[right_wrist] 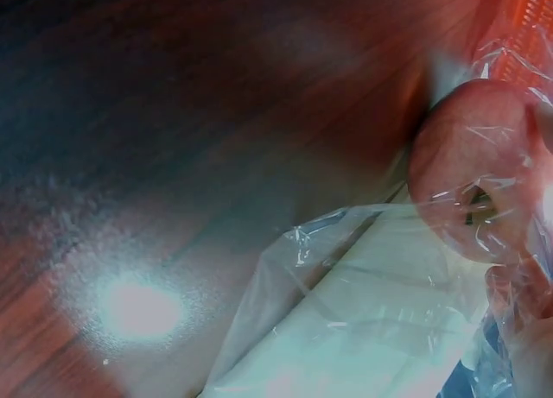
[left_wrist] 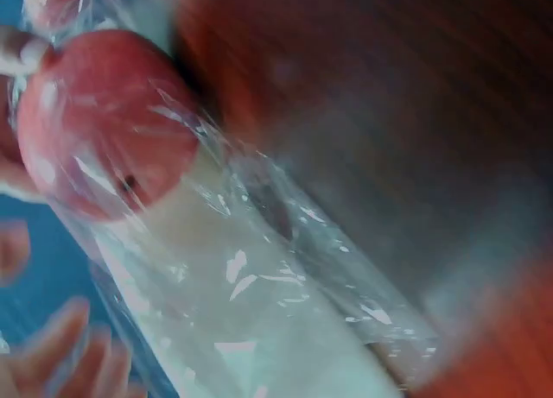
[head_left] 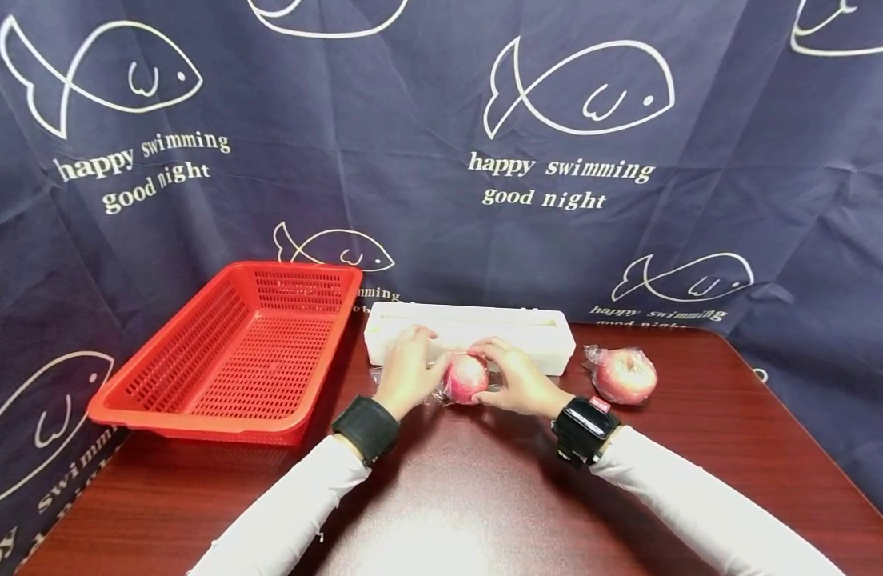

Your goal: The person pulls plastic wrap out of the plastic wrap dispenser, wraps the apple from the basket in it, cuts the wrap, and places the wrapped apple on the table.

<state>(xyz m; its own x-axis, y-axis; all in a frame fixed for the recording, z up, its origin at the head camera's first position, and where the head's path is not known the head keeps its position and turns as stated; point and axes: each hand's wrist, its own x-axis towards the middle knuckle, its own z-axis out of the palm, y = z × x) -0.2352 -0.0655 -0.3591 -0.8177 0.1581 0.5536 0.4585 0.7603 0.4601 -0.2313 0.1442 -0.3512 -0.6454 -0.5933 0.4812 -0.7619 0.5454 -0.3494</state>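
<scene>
A red apple [head_left: 467, 378] sits low in front of the long white box [head_left: 477, 320], between the two hands. Clear plastic film [left_wrist: 251, 277] covers the apple and trails off it in creased sheets. My right hand [head_left: 519, 381] grips the apple from its right side, thumb low and fingers over the far side. Left of the apple is my left hand [head_left: 407, 371], its thumb pointing toward the fruit. Its blurred fingers [left_wrist: 65, 359] are apart and relaxed in the left wrist view, with the apple beyond them.
A second apple [head_left: 626, 376], wrapped in film, stands right of the white box. On the left, an empty red plastic basket [head_left: 319, 352] sits on the brown wooden table [head_left: 449, 472]. A dark blue fish-print curtain [head_left: 441, 160] hangs right behind the table.
</scene>
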